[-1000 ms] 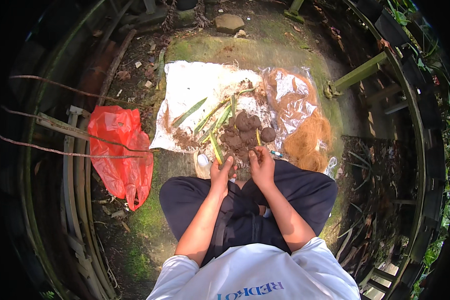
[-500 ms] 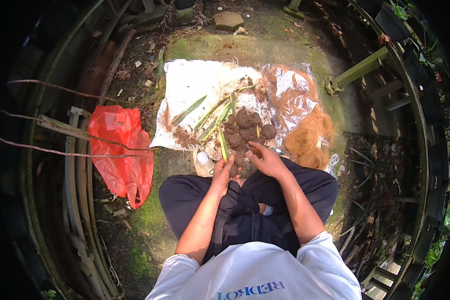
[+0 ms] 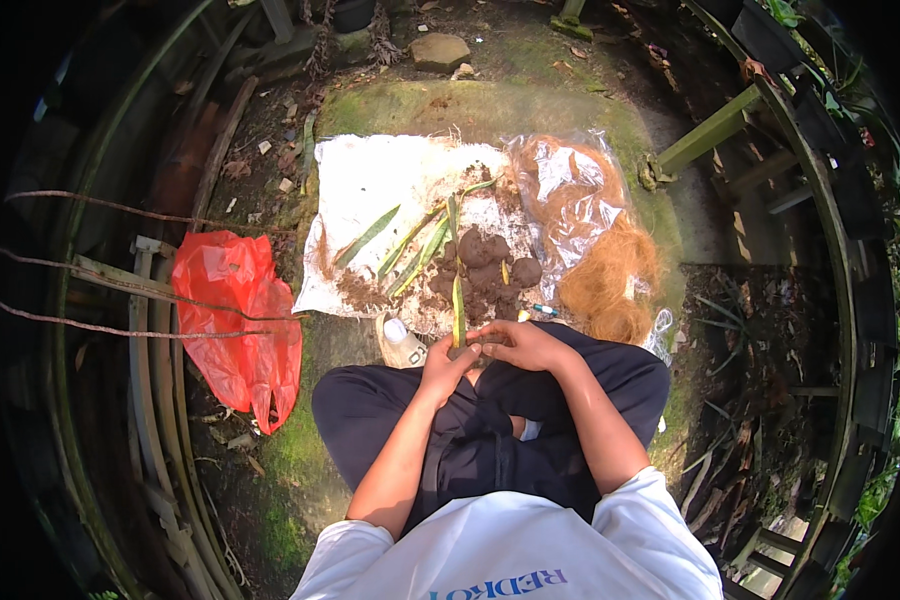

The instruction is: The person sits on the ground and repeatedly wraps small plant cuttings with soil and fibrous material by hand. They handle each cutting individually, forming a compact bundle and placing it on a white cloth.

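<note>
My left hand (image 3: 444,371), near my crossed legs, grips a long yellow-green leaf (image 3: 458,310) by its lower end, upright, in a dark lump of mud. My right hand (image 3: 526,349) meets it from the right, its fingers curled onto the lump, which is mostly hidden by both hands. Just beyond lies a pile of dark brown mud (image 3: 482,262) with a small yellow piece in it. Several cut leaves (image 3: 367,236) lie to its left on a soiled white sack (image 3: 355,165).
A clear bag (image 3: 555,170) of brown fibre, with a loose tuft (image 3: 610,300), lies right. A red plastic bag (image 3: 230,340) lies left under thin sticks (image 3: 110,325). A pale shoe (image 3: 402,346) is beside my left knee. Wooden rails (image 3: 715,130) and a rock (image 3: 435,52) surround the slab (image 3: 390,105).
My right hand has come down and left from the mud pile onto the leaf's base in my left hand. The leaf stands more upright. The view has shifted slightly.
</note>
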### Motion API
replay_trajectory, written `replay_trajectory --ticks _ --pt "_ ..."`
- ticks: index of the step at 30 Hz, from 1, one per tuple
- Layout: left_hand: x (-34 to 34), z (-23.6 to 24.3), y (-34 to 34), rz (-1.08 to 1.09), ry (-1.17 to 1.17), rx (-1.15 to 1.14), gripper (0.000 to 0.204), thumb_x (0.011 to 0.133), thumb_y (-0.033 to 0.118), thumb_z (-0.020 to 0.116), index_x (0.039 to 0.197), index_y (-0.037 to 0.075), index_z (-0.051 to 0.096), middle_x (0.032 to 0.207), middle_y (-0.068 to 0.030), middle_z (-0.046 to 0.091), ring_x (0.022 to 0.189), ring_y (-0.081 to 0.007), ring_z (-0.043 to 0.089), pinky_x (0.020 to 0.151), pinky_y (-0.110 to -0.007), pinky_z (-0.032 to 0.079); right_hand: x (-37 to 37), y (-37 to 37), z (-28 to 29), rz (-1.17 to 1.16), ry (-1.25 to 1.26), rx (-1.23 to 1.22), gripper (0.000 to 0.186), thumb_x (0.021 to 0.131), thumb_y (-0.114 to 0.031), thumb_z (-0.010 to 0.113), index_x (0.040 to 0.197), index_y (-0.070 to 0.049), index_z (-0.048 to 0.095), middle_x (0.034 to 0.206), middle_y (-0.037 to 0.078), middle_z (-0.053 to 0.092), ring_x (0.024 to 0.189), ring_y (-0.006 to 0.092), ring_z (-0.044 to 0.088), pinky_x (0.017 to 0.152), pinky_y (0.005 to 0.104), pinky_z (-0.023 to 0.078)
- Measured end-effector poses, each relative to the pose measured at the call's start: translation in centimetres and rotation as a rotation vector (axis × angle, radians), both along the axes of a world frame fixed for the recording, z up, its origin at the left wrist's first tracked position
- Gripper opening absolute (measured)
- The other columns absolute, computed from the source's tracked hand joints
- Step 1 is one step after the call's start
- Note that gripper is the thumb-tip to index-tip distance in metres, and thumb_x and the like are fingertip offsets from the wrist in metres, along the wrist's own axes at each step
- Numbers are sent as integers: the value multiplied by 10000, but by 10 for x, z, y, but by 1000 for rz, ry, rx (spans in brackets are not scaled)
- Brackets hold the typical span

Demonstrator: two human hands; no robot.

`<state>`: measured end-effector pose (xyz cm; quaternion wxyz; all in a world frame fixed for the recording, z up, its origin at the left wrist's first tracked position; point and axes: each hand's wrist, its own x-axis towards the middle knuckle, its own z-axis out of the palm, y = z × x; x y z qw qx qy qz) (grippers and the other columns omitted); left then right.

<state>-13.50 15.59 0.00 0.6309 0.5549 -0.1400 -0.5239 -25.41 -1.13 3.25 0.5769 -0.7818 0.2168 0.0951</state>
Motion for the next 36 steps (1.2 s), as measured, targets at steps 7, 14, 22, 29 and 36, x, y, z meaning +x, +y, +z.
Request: replay_trajectory --ticks 7,14,22,29,36 --pt "1 -4 -1 -5 -52 61 209 937 117 671 1108 31 587 908 -24 657 753 -77 638 619 -222 503 6 20 35 122 -54 -378 317 944 -277 634 1101 -5 674 883 230 685 816 396 664 726 439 515" --pt "4 14 -3 110 209 112 197 963 203 667 1103 81 602 923 -13 667 754 -102 655 594 -236 503 3 30 22 -139 -186 -350 222 964 -222 595 952 -1 615 863 218 649 833 425 625 726 461 485" --pt "10 -3 -5 206 325 83 315 1039 358 491 1219 102 526 1088 -82 650 901 -195 663 700 -306 541 -3 8 -30 -659 -269 -29 219 1030 -218 538 1093 -9 558 741 9 556 636 89 527 591 270 433" --pt "15 -9 -6 347 540 -17 269 1025 248 364 1219 93 465 1137 -136 630 978 -281 654 839 -360 565 8 11 -23 -731 -197 303 182 1017 -184 552 1134 -46 528 862 -7 561 746 79 602 626 241 448" --pt "14 -10 -4 201 284 -26 314 1039 356 488 1229 106 492 1150 -71 650 970 -204 658 780 -343 574 9 13 -22 -681 -189 321 192 983 -152 581 1128 -44 519 927 32 594 810 120 647 649 264 476"
